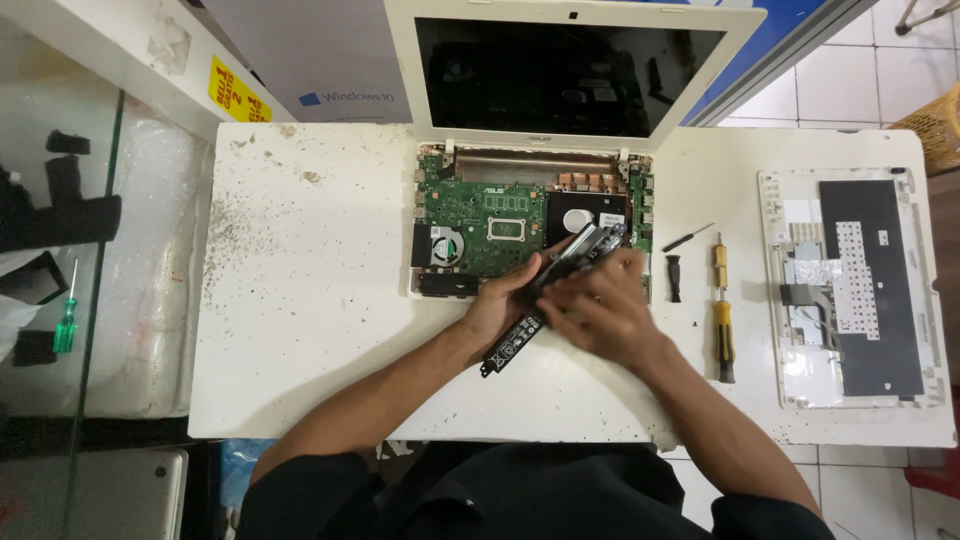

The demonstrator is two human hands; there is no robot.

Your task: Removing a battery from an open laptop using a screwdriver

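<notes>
Gripping battery (pixel 512 338), left hand (pixel 497 305), right hand (pixel 600 312) overlapping

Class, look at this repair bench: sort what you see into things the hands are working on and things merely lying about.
In use:
left hand
right hand
long black battery
metal drive bracket
opened laptop

Lying about:
yellow screwdriver
small black screwdriver
removed keyboard cover
green screwdriver

head camera, looking straight down, close overhead
</notes>
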